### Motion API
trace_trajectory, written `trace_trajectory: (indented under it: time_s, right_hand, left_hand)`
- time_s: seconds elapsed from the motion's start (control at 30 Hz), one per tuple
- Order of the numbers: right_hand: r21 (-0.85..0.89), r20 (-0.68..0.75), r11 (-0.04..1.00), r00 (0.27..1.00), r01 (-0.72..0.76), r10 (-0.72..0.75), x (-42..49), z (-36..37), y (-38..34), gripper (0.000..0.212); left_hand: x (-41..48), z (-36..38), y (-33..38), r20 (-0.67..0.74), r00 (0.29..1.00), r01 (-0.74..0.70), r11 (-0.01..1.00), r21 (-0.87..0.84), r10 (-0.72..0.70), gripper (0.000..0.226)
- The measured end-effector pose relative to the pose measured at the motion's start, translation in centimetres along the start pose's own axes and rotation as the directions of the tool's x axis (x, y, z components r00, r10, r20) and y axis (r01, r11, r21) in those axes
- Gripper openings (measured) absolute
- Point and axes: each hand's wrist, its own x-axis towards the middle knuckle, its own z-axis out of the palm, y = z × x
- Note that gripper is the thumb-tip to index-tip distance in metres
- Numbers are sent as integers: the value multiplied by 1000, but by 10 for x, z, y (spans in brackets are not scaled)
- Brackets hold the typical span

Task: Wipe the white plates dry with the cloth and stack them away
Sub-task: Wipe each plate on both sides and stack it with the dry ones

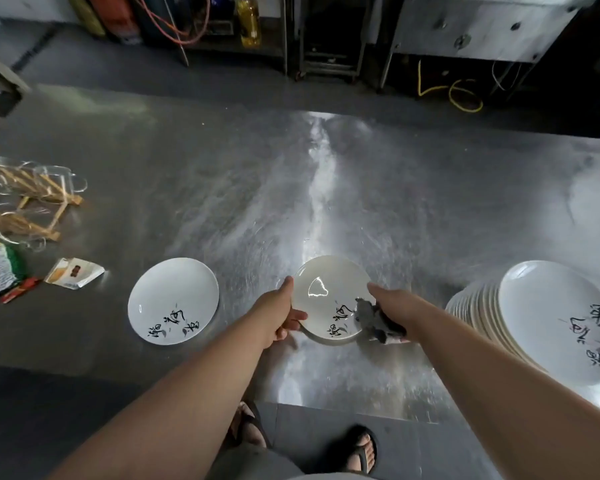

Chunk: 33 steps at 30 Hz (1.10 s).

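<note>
Between the two hands, over the steel table point(222, 202), the white plate point(326, 292) is pinched at its rim by the left hand point(284, 315) while the right hand point(392, 306) grips the grey cloth point(374, 318) against its near edge; wiping should sweep the whole face, rim held firm.

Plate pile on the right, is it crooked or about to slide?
Yes. The plate stack is fanned sideways, so its top plate sits tilted; it might slip. Nothing looks broken or spilled. The held plate in the left hand, wiped with the cloth in the right hand, looks fine.
</note>
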Motion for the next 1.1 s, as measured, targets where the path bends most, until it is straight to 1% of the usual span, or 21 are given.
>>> trace_trajectory:
  time_s: [0.03, 0.07, 0.13, 0.17, 0.2, 0.23, 0.3, 0.37, 0.4, 0.43, 0.5, 0.6, 0.63, 0.7, 0.77, 0.83, 0.87, 0.93, 1.0, 1.03, 1.1]
  right_hand:
    - [85, 8, 996, 1000, -10, 9, -5, 6, 1, 67]
    - [171, -9, 985, 1000, 7, -6, -11, 11, -2, 62]
    - [207, -61, 975, 996, 82, -71, -19, 17, -4, 55]
    - [169, -157, 973, 978, 160, -134, -26, 19, -3, 57]
    - [155, -226, 963, 956, 222, -184, -27, 19, 2, 60]
    - [192, -249, 938, 939, 289, -238, -31, 19, 3, 61]
    - [190, -254, 914, 917, 360, -308, -43, 19, 2, 53]
    - [43, -277, 906, 877, 420, -393, -61, 17, -5, 31]
    - [-20, -285, 899, 860, 437, -424, -68, 15, -7, 23]
    - [-64, -306, 893, 843, 445, -442, -73, 12, -10, 22]
    - [-75, -360, 895, 825, 440, -436, -83, 6, -15, 29]
    - [-50, -453, 856, 752, 515, -479, -106, 1, -27, 34]
    - [-82, -482, 828, 706, 554, -520, -113, 0, -32, 38]
    - [-206, -517, 741, 572, 639, -637, -127, 1, -41, 53]
    - [-357, -456, 575, 400, 736, -795, -141, 9, -49, 64]
    - [-525, -268, 355, 246, 774, -931, -150, 22, -49, 68]
    - [-605, -152, 257, 207, 754, -966, -152, 29, -47, 71]
    - [-735, 35, 92, 173, 672, -984, -150, 38, -39, 80]
    - [-833, 130, -33, 138, 552, -982, -146, 37, -36, 87]
    - [-873, 137, -55, 135, 485, -981, -147, 33, -40, 89]
    - [-918, 76, 7, 191, 398, -979, -151, 18, -55, 93]
  left_hand:
    - [-2, -3, 5, 49, 998, 42, 997, -66, -38, 66]
    - [-9, -4, 12, 78, 996, 54, 992, -111, -46, 74]
    - [-10, -8, 19, 118, 993, 50, 958, -282, -17, 81]
    - [-14, -9, 23, 131, 991, 39, 922, -386, 13, 79]
    - [-20, -9, 27, 119, 992, 20, 883, -469, 40, 69]
    - [-30, -9, 31, 113, 990, -10, 852, -523, 81, 52]
    - [-40, -12, 36, 86, 981, -101, 840, -533, 172, 6]
    - [-50, -16, 40, 133, 958, -147, 835, -530, 253, 33]
    - [-58, -19, 44, 162, 945, -158, 831, -533, 284, 37]
    - [-68, -21, 48, 199, 928, -169, 834, -525, 313, 35]
    - [-86, -27, 53, 241, 898, -212, 842, -497, 368, 33]
    - [-105, -30, 58, 240, 863, -276, 813, -513, 445, 33]
    - [-111, -29, 61, 242, 849, -292, 799, -526, 469, 33]
    - [-124, -27, 65, 228, 832, -319, 772, -550, 506, 30]
    - [-133, -23, 70, 210, 819, -352, 758, -549, 533, 28]
    - [-141, -17, 76, 185, 810, -390, 747, -538, 556, 29]
    - [-144, -14, 78, 178, 803, -404, 739, -539, 569, 29]
    - [-154, -10, 83, 178, 784, -427, 724, -543, 595, 29]
    - [-161, -10, 86, 191, 766, -440, 717, -541, 614, 30]
    - [-165, -10, 87, 195, 761, -441, 714, -543, 619, 31]
    - [-169, -12, 90, 185, 767, -437, 712, -550, 614, 32]
